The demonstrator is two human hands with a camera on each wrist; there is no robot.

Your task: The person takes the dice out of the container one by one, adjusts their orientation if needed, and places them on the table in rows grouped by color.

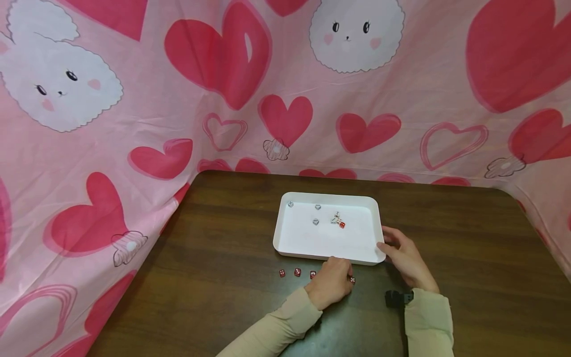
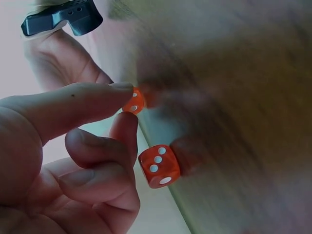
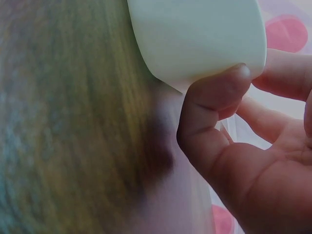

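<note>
My left hand is at the near side of the white tray, its fingertips pinching a red die with white pips. Another red die lies on the table close by its curled fingers. To the left of that hand, red dice stand in a row. With the thumb over the rim and fingers at the outer wall, my right hand holds the tray's near right corner. Inside the tray are several clear or white dice and one red die.
The dark wooden table extends around the tray. Behind and to the sides hangs a pink cloth with hearts and white animal faces. A black device is strapped on the right wrist.
</note>
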